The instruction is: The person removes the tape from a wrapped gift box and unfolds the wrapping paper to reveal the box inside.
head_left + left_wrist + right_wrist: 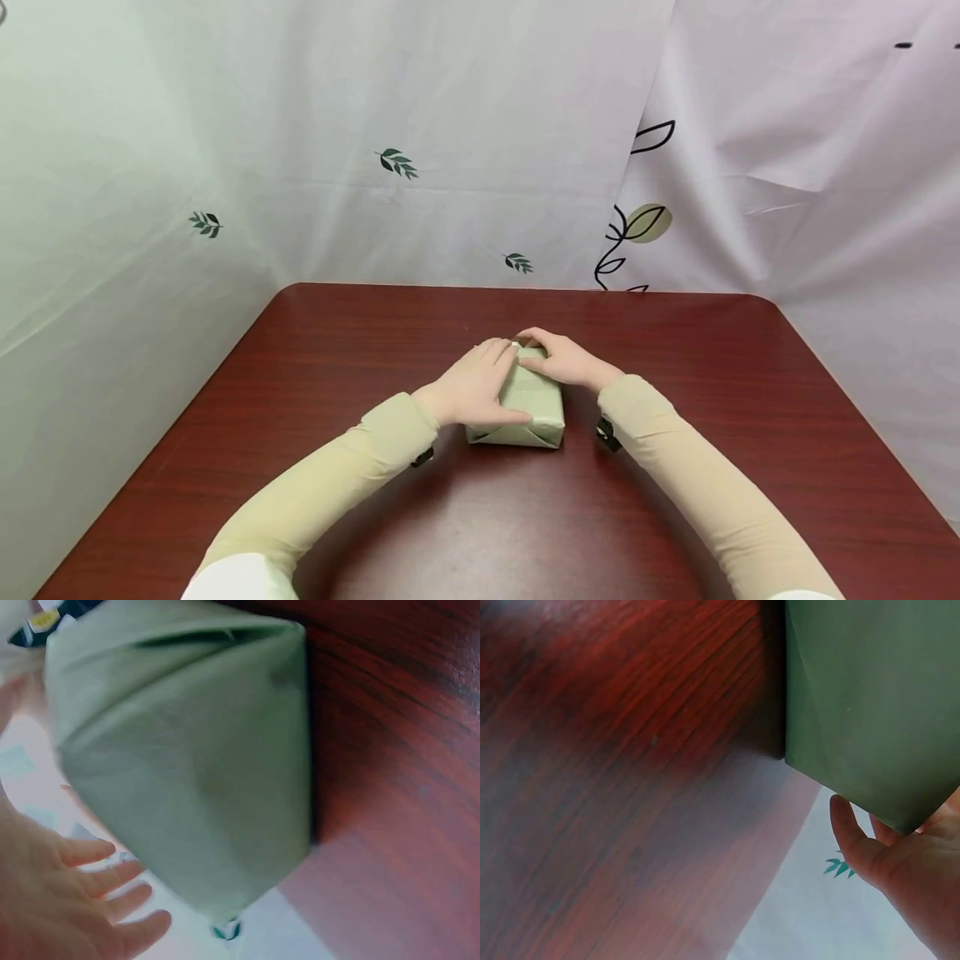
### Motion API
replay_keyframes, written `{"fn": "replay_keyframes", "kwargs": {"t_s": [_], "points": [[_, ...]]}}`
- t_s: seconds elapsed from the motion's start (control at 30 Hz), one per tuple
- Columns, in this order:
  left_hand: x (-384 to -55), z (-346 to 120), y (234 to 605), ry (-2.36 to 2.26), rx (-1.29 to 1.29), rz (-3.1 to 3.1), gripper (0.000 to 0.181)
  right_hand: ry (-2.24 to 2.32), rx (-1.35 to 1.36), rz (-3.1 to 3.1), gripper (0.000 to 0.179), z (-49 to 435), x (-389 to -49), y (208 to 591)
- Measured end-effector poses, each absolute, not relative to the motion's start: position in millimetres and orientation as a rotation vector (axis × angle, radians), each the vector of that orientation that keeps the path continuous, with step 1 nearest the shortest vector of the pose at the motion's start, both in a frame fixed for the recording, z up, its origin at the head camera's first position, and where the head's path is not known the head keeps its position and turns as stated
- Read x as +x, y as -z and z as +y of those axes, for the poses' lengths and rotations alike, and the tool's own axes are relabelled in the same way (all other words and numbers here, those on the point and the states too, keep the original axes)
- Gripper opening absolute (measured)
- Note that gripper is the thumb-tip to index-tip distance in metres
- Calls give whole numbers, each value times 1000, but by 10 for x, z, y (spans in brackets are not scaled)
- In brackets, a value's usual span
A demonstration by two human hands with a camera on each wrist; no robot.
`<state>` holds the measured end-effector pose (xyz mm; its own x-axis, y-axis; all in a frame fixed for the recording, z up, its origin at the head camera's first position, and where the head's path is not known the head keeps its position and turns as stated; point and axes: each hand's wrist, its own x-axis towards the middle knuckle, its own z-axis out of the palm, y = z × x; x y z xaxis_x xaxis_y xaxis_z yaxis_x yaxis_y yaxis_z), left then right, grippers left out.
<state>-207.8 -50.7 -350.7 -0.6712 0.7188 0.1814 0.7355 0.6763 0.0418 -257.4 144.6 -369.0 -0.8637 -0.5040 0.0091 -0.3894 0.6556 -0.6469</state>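
Observation:
A box-shaped package (534, 398) wrapped in pale green paper lies on the dark red wooden table, its folded end flap toward me. My left hand (474, 385) lies across its upper left side, fingers stretched toward the far edge and thumb along the near top edge. In the left wrist view the fingers of that left hand (82, 892) look spread beside the package (187, 765). At the far right corner, my right hand (564, 360) holds the package, fingers bent over the far edge and thumb on top. The right wrist view shows those fingers (855, 836) curving behind the package (877, 697).
The reddish-brown table (360, 333) extends around the package on every side. White cloth (465, 217) printed with leaves hangs behind and beside the table. A dark wrist camera (608, 434) sits under the right sleeve.

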Motion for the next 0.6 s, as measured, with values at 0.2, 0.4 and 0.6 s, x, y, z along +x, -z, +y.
{"fn": "replay_keyframes", "kwargs": {"t_s": [0.2,0.4,0.6], "points": [[-2210,-520,3584,190,-1249,-2859,108,1032,-738,2688,50,1452,-2574,3719],[-2273,-499,3600,133,-1275,-2927,117,1060,-717,2672,54,1475,-2564,3722],[-2299,-497,3634,146,-1268,-2944,121,1091,-715,2651,52,1488,-2558,3716]]}}
